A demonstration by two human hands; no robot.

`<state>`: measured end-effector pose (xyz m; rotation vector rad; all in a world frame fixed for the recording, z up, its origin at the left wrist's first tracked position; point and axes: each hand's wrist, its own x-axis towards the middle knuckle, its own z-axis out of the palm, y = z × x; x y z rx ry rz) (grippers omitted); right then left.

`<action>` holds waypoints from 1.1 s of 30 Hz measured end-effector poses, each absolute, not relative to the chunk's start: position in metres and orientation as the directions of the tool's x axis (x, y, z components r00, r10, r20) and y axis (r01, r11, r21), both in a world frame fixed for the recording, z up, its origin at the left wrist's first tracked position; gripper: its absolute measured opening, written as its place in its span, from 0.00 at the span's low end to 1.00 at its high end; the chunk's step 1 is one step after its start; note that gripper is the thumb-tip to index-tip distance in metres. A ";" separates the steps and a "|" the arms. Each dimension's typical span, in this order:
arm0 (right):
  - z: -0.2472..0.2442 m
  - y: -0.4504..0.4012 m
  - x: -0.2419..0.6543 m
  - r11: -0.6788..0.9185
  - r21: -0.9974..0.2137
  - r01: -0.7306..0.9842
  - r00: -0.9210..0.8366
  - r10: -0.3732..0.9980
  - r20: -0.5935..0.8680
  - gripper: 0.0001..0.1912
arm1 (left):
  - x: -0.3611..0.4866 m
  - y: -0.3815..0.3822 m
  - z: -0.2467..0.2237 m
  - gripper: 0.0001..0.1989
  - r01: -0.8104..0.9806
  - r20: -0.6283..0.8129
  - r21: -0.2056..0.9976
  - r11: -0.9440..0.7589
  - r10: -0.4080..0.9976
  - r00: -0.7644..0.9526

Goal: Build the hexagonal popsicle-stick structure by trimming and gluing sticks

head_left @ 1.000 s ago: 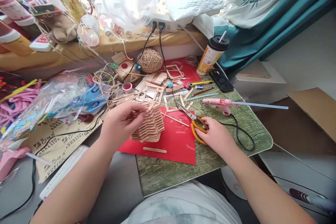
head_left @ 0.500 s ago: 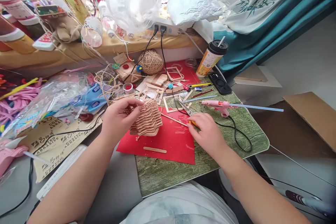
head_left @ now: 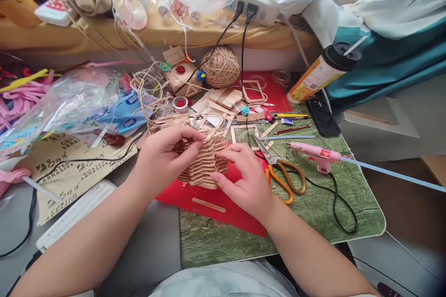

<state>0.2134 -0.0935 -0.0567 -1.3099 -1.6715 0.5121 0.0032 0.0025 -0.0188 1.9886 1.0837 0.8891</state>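
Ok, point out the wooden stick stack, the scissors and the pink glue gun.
Wooden stick stack [head_left: 205, 167], head view: on its ridged side.
Scissors [head_left: 273, 160], head view: near the pivot.
Pink glue gun [head_left: 313, 150], head view: on the barrel.

The stick stack [head_left: 205, 167] is tan, sheet [head_left: 235, 216] red, tabletop [head_left: 216, 243] wood-grained green.

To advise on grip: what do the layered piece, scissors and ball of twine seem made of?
Layered piece: probably bare wood, pale tan and matt, in thin layers.
Scissors: metal blades, by their grey sheen; smooth orange handles, perhaps plastic or coated.
Ball of twine: likely plant fibre, perhaps jute, by its coarse, dull brown strands.
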 end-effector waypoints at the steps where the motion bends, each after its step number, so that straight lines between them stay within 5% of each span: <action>1: -0.057 -0.094 0.213 0.345 -0.766 0.542 -0.013 0.915 0.403 0.20 | 0.004 0.002 -0.018 0.06 0.407 0.241 0.811 -0.420 0.874 0.421; 5: -0.059 -0.097 0.211 0.327 -0.753 0.571 0.002 0.917 0.399 0.25 | 0.007 -0.002 -0.012 0.05 0.402 0.280 0.771 -0.494 0.830 0.483; 20: -0.073 -0.102 0.212 0.273 -0.787 0.553 0.042 0.934 0.354 0.11 | 0.010 -0.002 -0.006 0.06 0.351 0.333 0.696 -0.626 0.715 0.615; 25: -0.076 -0.101 0.210 0.223 -0.869 0.441 0.132 0.942 0.308 0.12 | 0.008 -0.001 -0.007 0.05 0.392 0.275 0.749 -0.535 0.788 0.551; 33: -0.055 -0.097 0.209 0.322 -0.781 0.536 0.015 0.921 0.390 0.14 | 0.011 0.003 -0.015 0.05 0.371 0.222 0.841 -0.394 0.876 0.427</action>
